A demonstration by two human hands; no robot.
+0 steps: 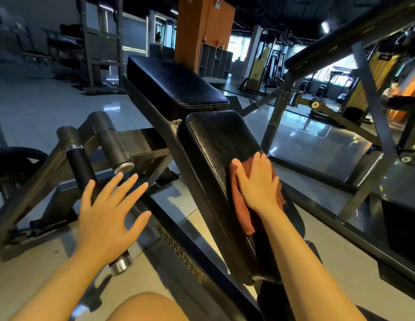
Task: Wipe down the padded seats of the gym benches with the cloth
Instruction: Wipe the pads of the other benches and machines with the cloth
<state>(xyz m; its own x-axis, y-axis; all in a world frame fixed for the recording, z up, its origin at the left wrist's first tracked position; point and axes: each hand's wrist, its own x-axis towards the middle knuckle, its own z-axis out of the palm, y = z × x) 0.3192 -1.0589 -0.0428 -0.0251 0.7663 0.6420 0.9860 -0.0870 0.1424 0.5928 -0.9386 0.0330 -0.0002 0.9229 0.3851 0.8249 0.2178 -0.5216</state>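
Biggest thing in my view is the bench frame (185, 158), a dark steel beam running up and away between my two hands, with two black pads on it. The far pad (174, 84) sits well beyond my fingertips, untouched from what I can see. The near pad (215, 154) is the sloped one right under my right hand.

My right hand (257, 184) is pressing the rust-red cloth (242, 212) flat against the right edge of that near pad. Fingers are straight and close together, pointing up the slope, palm on top of the cloth, not pinching it. Most of the cloth trails back behind the palm toward my wrist.

My left hand (109, 209) is out to the left of the frame, fingers spread wide, holding nothing, hovering over the black grip handle (82, 167) and the floor. Can't tell if it touches anything.

What worries me: the cloth is only held by flat pressure, right by the pad's outer edge. Push too far sideways past my little finger and I reckon it slides off the edge and drops. Also the bunched tail could drag instead of wiping, leaving the left half of the pad missed.
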